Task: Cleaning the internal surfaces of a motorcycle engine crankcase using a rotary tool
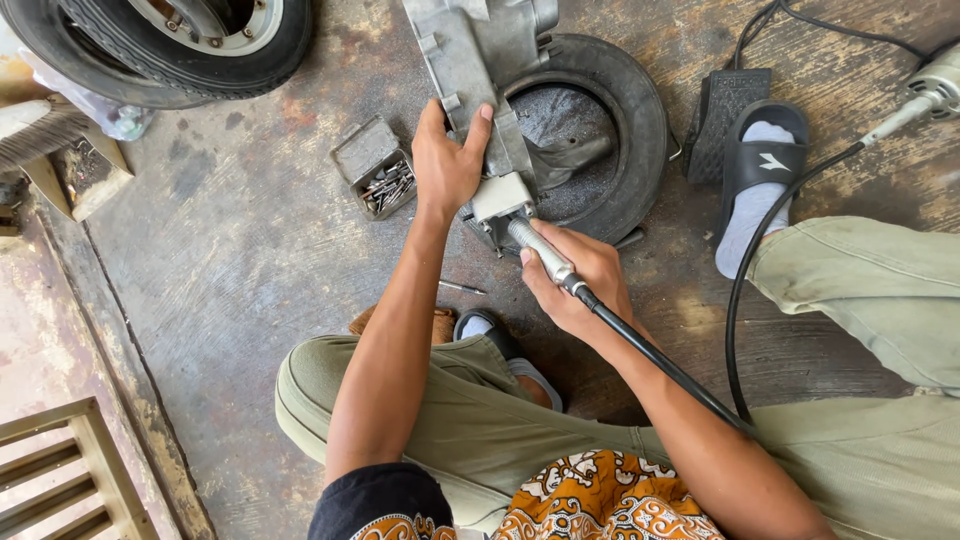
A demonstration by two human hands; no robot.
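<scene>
While the person sits on the stained concrete floor (pixel 230 260) with legs spread, the head view looks straight down at both bare arms. The left hand (pixel 447 165) lies flat on a grey metal engine casing (pixel 470 60), fingers and thumb wrapped over its edge and pressing it down. This casing rests across a small black tyre (pixel 620 110) lying on its side on the floor, its lower end sticking out past the tyre's rim toward the person. The right hand (pixel 580 285) is clenched around the silvery handpiece (pixel 540 250) of a rotary grinder, whose tip meets the casing's lower end just beside the left thumb. A black flexible shaft (pixel 660 362) runs from the handpiece back under the right forearm. Left of the casing stands a small open metal box (pixel 375 165) holding bits. A black foot pedal (pixel 722 110) lies beside the right foot in its black sandal (pixel 760 165). Another wheel (pixel 170 45) sits at the upper left corner.
</scene>
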